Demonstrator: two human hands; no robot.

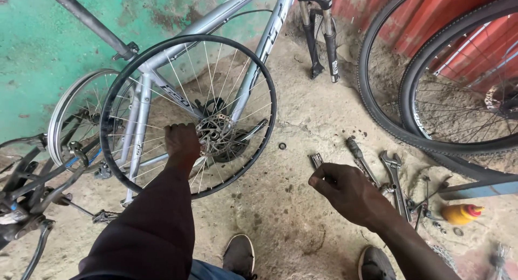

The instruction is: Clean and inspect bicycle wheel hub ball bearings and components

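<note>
Left hand sits in the middle of the frame, fingers curled in among the spokes of the bare wheel, gripping just left of the hub and its brake disc and keeping the rim upright on the concrete. That wheel stands in front of the silver bicycle frame, which leans against the green wall in the upper left, its front fork resting on the ground at top centre. Right hand, lower right of centre, is pinched around a small folding multi-tool, whose steel keys poke up past the fingertips; the grasp looks firm, thumb over the top. Just beyond it to the right, tools lie spread on the floor: a dark-handled screwdriver, an adjustable wrench, small nuts and washers, and a yellow bottle with a red cap at the far right. A lone washer sits on the concrete between the wheel and the tool hand. Two tyred wheels lean against the red wall in the upper right. By the look of it, this is the tool-picking step of work at the hub, with the wheel steadied and the tool apart from it. The next move would seem to call for choosing the right key, carrying it left to the disc, and seating it squarely while the left hand stops the wheel from turning.
</note>
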